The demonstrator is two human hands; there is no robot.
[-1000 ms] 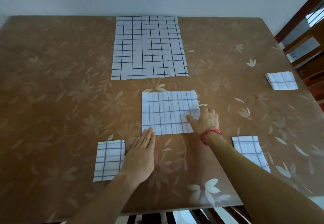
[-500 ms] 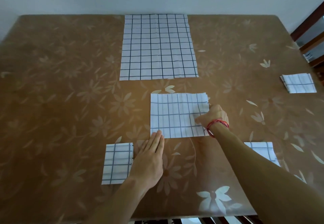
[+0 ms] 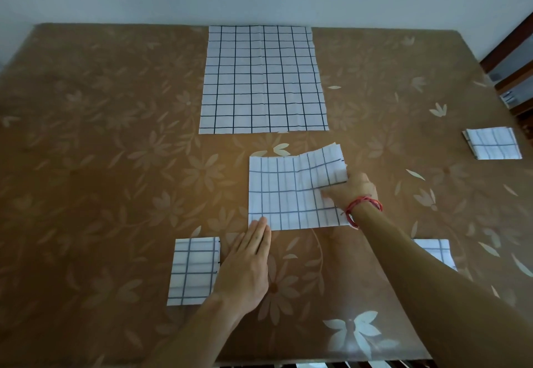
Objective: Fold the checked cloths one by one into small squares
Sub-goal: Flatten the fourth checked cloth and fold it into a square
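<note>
Tabletop (image 3: 86,165): brown, flower-patterned.
Cloth (image 3: 288,194): centre, half folded, right edge raised.
Right hand (image 3: 354,189): fingers clamped on that raised edge.
Left hand (image 3: 248,266): flat, fingers straight, tips on the same piece's near-left corner.
Open cloth (image 3: 264,79): spread flat, far edge.
Left square (image 3: 193,271): folded, just beside the flat hand.
Right square (image 3: 435,249): partly hidden by the reaching arm (image 3: 432,281).
Far square (image 3: 493,142): folded, right side.

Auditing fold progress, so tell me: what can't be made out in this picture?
Head view:
- Near-right cloth: mostly hidden by the right arm.
- Right hand: its fingers beneath the middle cloth are hidden by cloth and hand.
- Wooden furniture at right: cut off by the frame edge.
- Middle cloth's layer count: too small.
</note>
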